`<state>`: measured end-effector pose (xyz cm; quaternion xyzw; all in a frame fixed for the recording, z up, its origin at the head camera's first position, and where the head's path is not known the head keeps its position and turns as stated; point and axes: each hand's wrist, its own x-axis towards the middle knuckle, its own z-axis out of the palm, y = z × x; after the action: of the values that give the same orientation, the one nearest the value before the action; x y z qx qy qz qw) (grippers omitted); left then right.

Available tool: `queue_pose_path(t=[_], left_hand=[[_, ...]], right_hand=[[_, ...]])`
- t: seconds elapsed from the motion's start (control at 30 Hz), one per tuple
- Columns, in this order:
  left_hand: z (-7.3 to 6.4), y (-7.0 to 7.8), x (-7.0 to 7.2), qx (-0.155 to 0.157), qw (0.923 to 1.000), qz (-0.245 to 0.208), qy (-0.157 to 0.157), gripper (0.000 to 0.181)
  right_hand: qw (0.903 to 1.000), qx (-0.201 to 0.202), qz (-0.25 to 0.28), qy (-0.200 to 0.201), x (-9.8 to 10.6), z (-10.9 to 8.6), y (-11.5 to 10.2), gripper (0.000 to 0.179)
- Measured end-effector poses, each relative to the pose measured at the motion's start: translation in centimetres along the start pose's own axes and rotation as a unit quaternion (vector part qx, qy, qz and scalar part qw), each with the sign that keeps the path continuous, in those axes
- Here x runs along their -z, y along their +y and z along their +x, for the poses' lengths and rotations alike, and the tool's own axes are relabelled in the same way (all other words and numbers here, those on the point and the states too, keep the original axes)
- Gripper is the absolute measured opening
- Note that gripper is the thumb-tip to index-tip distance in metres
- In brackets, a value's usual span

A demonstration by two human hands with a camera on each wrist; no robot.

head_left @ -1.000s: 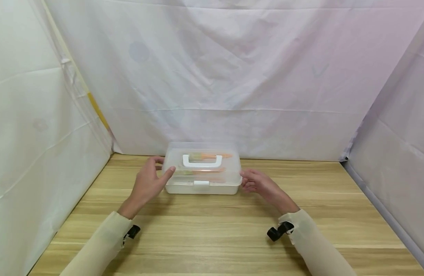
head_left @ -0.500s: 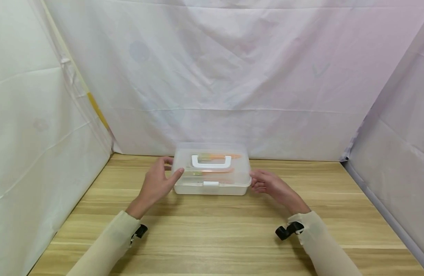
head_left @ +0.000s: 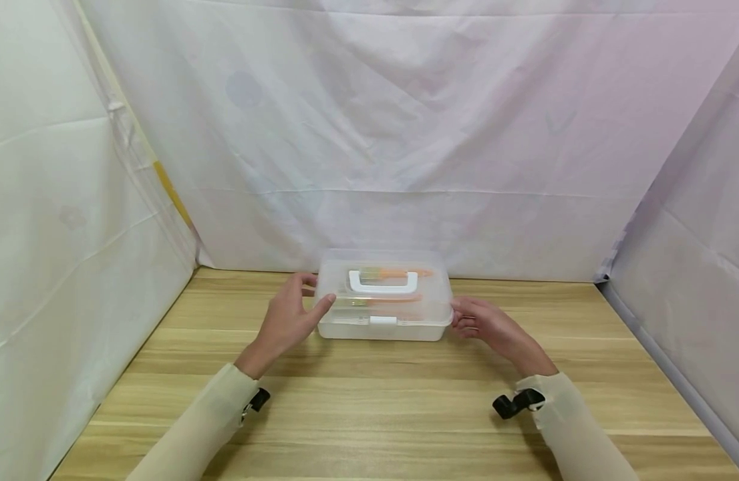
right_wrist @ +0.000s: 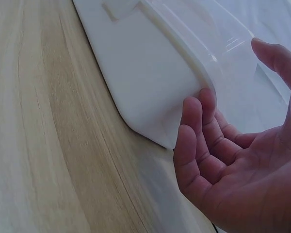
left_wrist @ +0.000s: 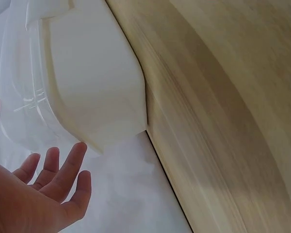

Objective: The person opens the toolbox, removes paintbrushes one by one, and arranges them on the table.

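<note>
A storage box [head_left: 381, 331] with a white base, clear lid and white carry handle [head_left: 383, 289] stands on the table with its lid down. Orange, carrot-like shapes [head_left: 399, 273] with greenish ends show through the lid. My left hand [head_left: 288, 317] is at the box's left end, thumb by the lid and loosely bent fingers [left_wrist: 72, 162] near the rim. At the right end is my right hand [head_left: 492, 327]; its bent fingers [right_wrist: 203, 104] touch the base just below the rim, while the thumb [right_wrist: 269, 51] points up beside the lid.
A white latch [head_left: 383, 321] sits at the middle of the box's front. Behind the box hangs a white cloth [head_left: 369, 133], with more cloth at both sides. The wood-grain table [head_left: 369, 414] extends in front, and each sleeve carries a black wrist mount [head_left: 518, 404].
The box has slid to the right along the back of the table. Both hands have moved right with it, keeping their places at its two ends. The lid stays down.
</note>
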<state>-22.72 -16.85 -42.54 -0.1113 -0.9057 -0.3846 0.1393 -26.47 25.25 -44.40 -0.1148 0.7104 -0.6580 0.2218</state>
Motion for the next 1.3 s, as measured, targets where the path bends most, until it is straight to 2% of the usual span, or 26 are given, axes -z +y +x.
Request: queue_pose_path(t=[0.9, 1.3], left_hand=[[0.8, 1.3, -2.3, -0.026, 0.9996, 0.000, -0.014, 0.061], [1.0, 1.9, -2.6, -0.018, 0.9996, -0.003, -0.021, 0.061]], right_hand=[[0.9999, 0.010, -0.007, -0.007, 2.5, -2.0, 0.1, 0.028], [0.9999, 0.012, -0.012, 0.001, 3.3, -2.4, 0.1, 0.028]])
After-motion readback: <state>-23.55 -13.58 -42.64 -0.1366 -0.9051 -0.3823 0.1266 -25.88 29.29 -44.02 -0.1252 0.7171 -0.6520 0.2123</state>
